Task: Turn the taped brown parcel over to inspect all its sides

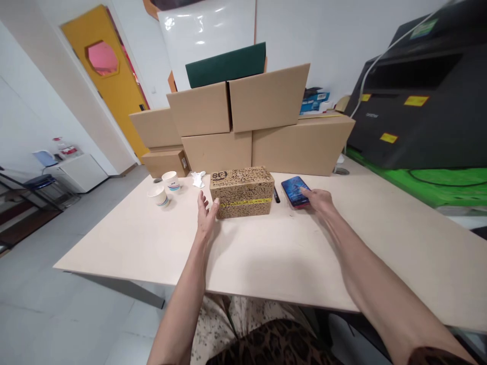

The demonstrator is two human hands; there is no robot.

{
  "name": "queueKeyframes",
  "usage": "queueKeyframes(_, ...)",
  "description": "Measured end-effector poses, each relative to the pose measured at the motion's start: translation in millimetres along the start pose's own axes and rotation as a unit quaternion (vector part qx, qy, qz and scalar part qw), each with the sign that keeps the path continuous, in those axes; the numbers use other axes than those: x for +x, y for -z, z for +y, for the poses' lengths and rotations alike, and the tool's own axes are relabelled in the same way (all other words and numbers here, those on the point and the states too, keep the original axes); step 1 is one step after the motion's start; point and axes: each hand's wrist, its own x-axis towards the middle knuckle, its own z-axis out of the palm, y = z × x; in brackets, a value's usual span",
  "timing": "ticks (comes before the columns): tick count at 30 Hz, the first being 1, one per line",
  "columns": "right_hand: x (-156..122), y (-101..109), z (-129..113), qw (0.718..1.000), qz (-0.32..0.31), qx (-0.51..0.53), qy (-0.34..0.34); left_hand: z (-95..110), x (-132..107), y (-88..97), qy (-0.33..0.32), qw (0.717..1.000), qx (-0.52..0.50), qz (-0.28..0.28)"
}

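Observation:
A brown cardboard parcel box [243, 195] with black speckled print and a yellow tape band sits in the middle of the table. My left hand [207, 215] is at its left end, fingers spread and thumb near or against the lower left corner; whether it touches is unclear. To the right of the box, my right hand [319, 199] grips the right edge of a flat blue rectangular item [294, 191] with a dark picture on top and a reddish lower edge. Between the two lies a slim black pen-like object [276, 195], partly hidden by the box.
Two paper cups [159, 194] and a crumpled white tissue [198, 179] are left of the box. Stacked cardboard cartons [216, 152] form a wall along the table's back, with a dark green box [227, 66] on top. A large black machine [414, 106] stands at right on a green surface.

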Motion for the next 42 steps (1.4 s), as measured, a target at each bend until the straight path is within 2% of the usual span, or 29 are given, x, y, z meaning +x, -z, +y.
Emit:
queueKeyframes(3,-9,-4,-20,0.998,0.001,0.065,0.023,1,-1,0.0,-0.010,1.000,-0.004,-0.007)
queueKeyframes(5,-20,-9,-38,0.992,-0.024,0.116,0.047,2,-1,0.0,-0.019,1.000,-0.004,-0.007)
queueKeyframes(7,-36,-16,-54,0.979,-0.085,0.171,0.077,2,-2,-0.1,-0.025,1.000,-0.002,-0.004)
queueKeyframes(9,-56,-23,-65,0.965,-0.166,0.181,0.094,2,-2,0.0,-0.024,1.000,0.001,-0.001)
queueKeyframes(12,-84,-35,-72,0.943,-0.288,0.121,0.115,2,-1,0.7,-0.023,1.000,0.010,0.000)
queueKeyframes(14,-96,-41,-72,0.924,-0.349,0.061,0.142,1,-1,1.3,-0.026,1.000,0.012,0.000)
queueKeyframes(16,-103,-46,-69,0.911,-0.375,0.022,0.170,0,0,1.8,-0.030,0.999,0.010,-0.001)
queueKeyframes(19,-105,-50,-64,0.905,-0.381,0.003,0.189,-1,1,1.6,-0.031,0.999,0.009,0.000)
queueKeyframes(24,-102,-46,-66,0.915,-0.356,0.009,0.189,-2,1,1.3,-0.027,1.000,0.003,-0.008)
queueKeyframes(27,-93,-39,-69,0.937,-0.300,0.052,0.175,-2,1,2.7,-0.019,1.000,0.002,-0.017)
queueKeyframes(30,-70,-30,-66,0.965,-0.172,0.124,0.154,-4,2,4.2,-0.012,1.000,0.002,-0.020)
queueKeyframes(33,-38,-17,-54,0.977,-0.022,0.167,0.133,-6,3,5.0,-0.018,1.000,0.001,-0.018)
queueKeyframes(37,-4,-2,-26,0.990,0.100,0.093,0.045,-7,5,5.6,-0.016,0.999,-0.006,-0.029)
queueKeyframes(39,3,1,-11,0.994,0.105,0.025,-0.002,-7,6,6.1,-0.013,0.999,-0.007,-0.031)
queueKeyframes(42,6,-1,7,0.998,0.055,-0.037,-0.011,-5,6,6.7,-0.007,1.000,0.003,-0.026)
